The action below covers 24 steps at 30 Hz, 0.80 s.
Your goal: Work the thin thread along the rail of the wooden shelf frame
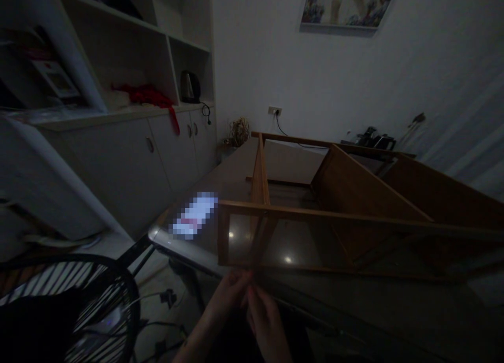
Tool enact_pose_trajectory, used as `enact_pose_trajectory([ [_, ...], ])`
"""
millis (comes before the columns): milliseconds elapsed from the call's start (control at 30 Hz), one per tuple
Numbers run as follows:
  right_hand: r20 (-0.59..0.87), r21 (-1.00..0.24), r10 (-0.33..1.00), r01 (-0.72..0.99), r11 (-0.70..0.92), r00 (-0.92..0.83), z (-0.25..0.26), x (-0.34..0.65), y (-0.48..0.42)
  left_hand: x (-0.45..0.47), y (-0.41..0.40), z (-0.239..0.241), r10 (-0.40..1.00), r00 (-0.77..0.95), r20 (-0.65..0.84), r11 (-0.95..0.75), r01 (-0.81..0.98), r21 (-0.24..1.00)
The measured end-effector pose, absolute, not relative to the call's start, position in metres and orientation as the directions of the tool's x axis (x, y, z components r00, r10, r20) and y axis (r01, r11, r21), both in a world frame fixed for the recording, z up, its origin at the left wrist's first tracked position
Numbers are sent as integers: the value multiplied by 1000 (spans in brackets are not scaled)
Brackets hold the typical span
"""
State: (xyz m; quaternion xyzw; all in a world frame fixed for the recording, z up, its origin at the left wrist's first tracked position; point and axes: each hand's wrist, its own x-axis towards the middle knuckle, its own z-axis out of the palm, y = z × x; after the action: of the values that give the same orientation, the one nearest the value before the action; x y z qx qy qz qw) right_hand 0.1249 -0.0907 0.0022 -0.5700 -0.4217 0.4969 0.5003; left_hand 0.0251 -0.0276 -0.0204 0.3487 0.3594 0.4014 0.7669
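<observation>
My left hand (pixel 231 288) and my right hand (pixel 263 311) meet at the fingertips by the near edge of the table (pixel 189 255). Both are closed in a pinch. Anything between the fingers is too small and dark to make out. Just beyond them lies a brown wooden shelf rack (pixel 315 214) on its side, its boards standing up from the long rails. The lower rail is close to my fingertips; I cannot tell whether they touch it. Left of the rack, a lit phone (pixel 195 216) with a blurred screen rests on the tabletop.
A black round-backed chair (pixel 132 294) stands at the lower left, near cables (pixel 169 298) on the floor. White cabinets (pixel 126 153) line the left wall, with a kettle (pixel 190 87) and red cloth (pixel 147 94) on them. Dark items (pixel 374 138) sit behind the rack.
</observation>
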Motion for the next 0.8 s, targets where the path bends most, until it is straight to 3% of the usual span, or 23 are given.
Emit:
enact_pose_trajectory([
  [67,-271,-950,960,-177,-256,68,2,125,-88,25,-28,-21,867,428,-254,415,-342,843],
  [167,-289,-862,955,-416,-289,-64,5,124,-86,22,-28,-16,855,453,-253,426,-333,841],
  [233,-326,-739,934,-577,-349,-147,8,122,-85,20,-29,-11,844,464,-268,445,-328,833],
  [333,-394,-597,887,-666,-447,-242,9,119,-86,18,-31,-5,838,469,-280,457,-321,830],
  [433,-377,-788,924,-503,-355,-61,6,117,-88,19,-32,-5,836,474,-276,463,-339,819],
  [533,-176,-983,967,-86,-163,183,5,119,-91,21,-32,-12,825,495,-272,491,-391,779],
  [667,2,-946,980,318,-62,197,10,122,-94,22,-31,-21,822,487,-295,524,-443,728],
  [800,-17,-939,984,336,-76,175,13,124,-91,20,-31,-21,831,495,-253,493,-448,746],
])
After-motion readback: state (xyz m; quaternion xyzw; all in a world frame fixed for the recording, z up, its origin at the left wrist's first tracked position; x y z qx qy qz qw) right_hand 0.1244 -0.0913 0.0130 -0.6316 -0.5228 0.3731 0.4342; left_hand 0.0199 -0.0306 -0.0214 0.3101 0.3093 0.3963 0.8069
